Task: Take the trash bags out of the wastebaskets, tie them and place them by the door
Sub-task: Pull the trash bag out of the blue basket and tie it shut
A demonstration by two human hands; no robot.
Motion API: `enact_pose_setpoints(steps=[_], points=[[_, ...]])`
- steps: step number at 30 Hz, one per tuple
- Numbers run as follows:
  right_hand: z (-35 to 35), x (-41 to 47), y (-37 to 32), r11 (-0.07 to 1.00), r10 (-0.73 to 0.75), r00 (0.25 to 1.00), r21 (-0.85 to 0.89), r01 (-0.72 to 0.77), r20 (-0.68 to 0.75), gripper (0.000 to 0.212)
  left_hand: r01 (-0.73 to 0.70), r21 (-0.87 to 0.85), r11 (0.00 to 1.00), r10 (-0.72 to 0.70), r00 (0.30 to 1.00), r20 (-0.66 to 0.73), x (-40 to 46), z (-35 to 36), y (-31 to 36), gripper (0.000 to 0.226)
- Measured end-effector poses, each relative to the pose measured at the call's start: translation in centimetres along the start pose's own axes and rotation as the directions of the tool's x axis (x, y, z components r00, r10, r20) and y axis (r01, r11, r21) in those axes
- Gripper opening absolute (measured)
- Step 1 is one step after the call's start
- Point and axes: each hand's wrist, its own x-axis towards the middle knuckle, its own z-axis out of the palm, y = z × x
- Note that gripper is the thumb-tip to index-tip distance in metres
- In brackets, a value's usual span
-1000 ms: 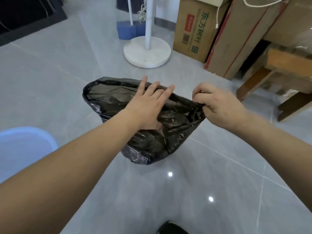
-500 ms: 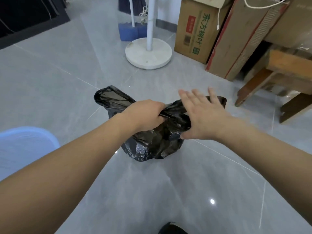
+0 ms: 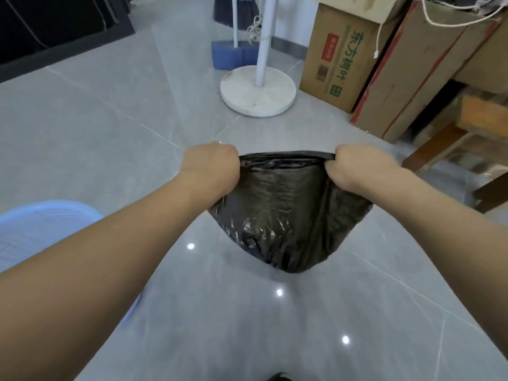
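A black trash bag (image 3: pixel 286 213) hangs in front of me above the grey tiled floor, its top edge stretched flat between my hands. My left hand (image 3: pixel 210 167) is closed in a fist on the bag's left top corner. My right hand (image 3: pixel 357 169) is closed on the right top corner. The bag's lower part bulges and looks partly filled; what is inside is hidden. A light blue plastic wastebasket (image 3: pixel 41 229) stands at the lower left, partly behind my left forearm.
A white stand with a round base (image 3: pixel 258 90) is on the floor ahead, with a blue broom and dustpan (image 3: pixel 233 55) behind it. Cardboard boxes (image 3: pixel 341 56) lean at the right, beside wooden furniture (image 3: pixel 467 141). A dark mat (image 3: pixel 55 31) lies at the far left.
My left hand went from gripping the gathered middle to the bag's left corner. My right hand, open half a second ago, closed on the right corner. The top is now pulled taut.
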Motion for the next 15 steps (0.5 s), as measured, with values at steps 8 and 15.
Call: enact_pose_setpoints(steps=[8, 15], points=[[4.8, -2.9, -1.6, 0.989, 0.093, 0.8, -0.149, -0.005, 0.592, 0.08, -0.015, -0.086, 0.996, 0.041, 0.952, 0.304, -1.1, 5.3, -2.1, 0.027], [8.8, -1.9, 0.7, 0.97, 0.22, 0.485, -0.241, -0.019, 0.847, 0.055, 0.086, -0.109, 0.99, 0.012, 0.731, 0.682, -3.8, 8.4, -0.4, 0.034]])
